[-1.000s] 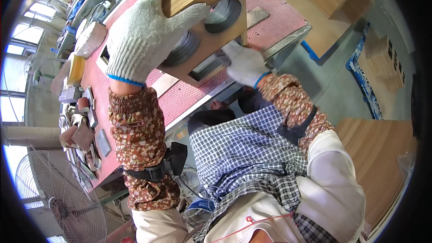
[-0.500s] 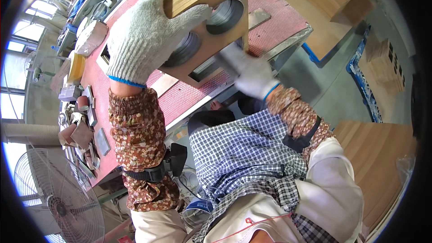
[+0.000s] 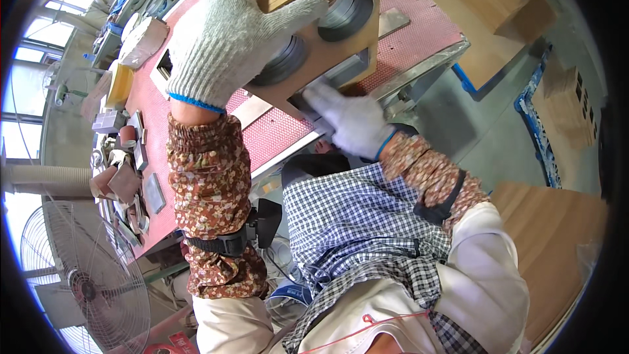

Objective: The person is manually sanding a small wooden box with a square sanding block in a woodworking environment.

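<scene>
A wooden box [image 3: 350,46] with two round holes and a rectangular slot in its face stands tilted on the red-pink mat. My left hand [image 3: 226,39], in a white knit glove, grips its upper edge, with the thumb lying across the front face. Beside the slot is my gloved right hand [image 3: 350,118], smeared by motion. Its fingers are closed on a flat dark-grey block [image 3: 313,113], partly hidden and blurred. Dark grey ribbed walls show inside the round holes.
The red-pink mat [image 3: 426,36] covers the worktable. Blocks and abrasive pieces [image 3: 124,180] lie along its left side. A large fan [image 3: 85,288] stands at lower left. Wooden panels [image 3: 544,249] and slotted wooden parts [image 3: 570,105] are at the right.
My right hand has moved left and slightly down along the slot with the grey block. My left hand keeps its grip on the box. The whole view has shifted slightly.
</scene>
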Demonstrator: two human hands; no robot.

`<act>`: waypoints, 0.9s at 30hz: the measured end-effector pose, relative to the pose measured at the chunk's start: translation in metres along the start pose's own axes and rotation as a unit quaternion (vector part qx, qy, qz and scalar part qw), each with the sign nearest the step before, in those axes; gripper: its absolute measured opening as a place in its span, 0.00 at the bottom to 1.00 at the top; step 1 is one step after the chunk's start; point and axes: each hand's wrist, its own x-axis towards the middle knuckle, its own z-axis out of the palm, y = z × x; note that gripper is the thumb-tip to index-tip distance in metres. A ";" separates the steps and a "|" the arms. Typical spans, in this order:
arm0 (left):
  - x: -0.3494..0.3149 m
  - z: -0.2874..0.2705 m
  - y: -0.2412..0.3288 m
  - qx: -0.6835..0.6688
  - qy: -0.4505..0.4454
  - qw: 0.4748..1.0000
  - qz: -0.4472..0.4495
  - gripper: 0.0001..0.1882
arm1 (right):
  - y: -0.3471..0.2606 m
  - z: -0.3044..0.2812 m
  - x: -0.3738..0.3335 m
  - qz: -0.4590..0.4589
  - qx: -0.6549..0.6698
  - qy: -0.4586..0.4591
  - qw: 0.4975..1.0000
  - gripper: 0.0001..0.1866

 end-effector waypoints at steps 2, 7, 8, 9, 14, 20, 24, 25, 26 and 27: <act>-0.001 -0.002 -0.002 -0.009 0.008 1.000 0.009 0.34 | 0.029 -0.011 0.011 0.039 0.006 0.031 0.999 0.41; 0.002 -0.001 0.004 -0.013 -0.010 1.000 -0.024 0.36 | -0.022 0.029 -0.003 -0.017 -0.055 0.109 0.992 0.44; 0.001 -0.001 -0.001 -0.012 -0.009 0.999 -0.028 0.36 | -0.019 0.011 0.001 -0.008 -0.028 0.022 0.999 0.43; 0.001 0.000 -0.003 0.006 -0.004 1.000 -0.023 0.37 | -0.007 -0.009 0.002 0.005 -0.002 -0.064 0.998 0.42; 0.002 -0.009 0.006 -0.006 -0.026 0.999 -0.048 0.38 | 0.005 -0.003 0.011 0.055 -0.006 0.038 0.998 0.38; 0.001 0.002 -0.010 0.019 -0.006 0.999 -0.027 0.38 | 0.018 -0.034 0.030 0.069 -0.043 -0.044 0.996 0.26; 0.002 -0.001 -0.004 -0.010 0.016 1.000 0.004 0.38 | -0.034 -0.015 0.032 0.025 -0.040 -0.032 0.998 0.25; 0.002 -0.002 0.001 -0.011 0.002 1.000 -0.018 0.38 | -0.022 -0.014 0.030 0.032 -0.042 -0.030 0.998 0.25; 0.001 -0.001 0.000 -0.010 0.000 1.000 -0.018 0.38 | -0.009 -0.025 0.033 0.019 -0.049 -0.040 0.998 0.24; 0.001 -0.001 0.000 0.000 0.008 1.000 -0.008 0.38 | 0.005 -0.035 0.039 0.005 -0.057 -0.048 0.997 0.22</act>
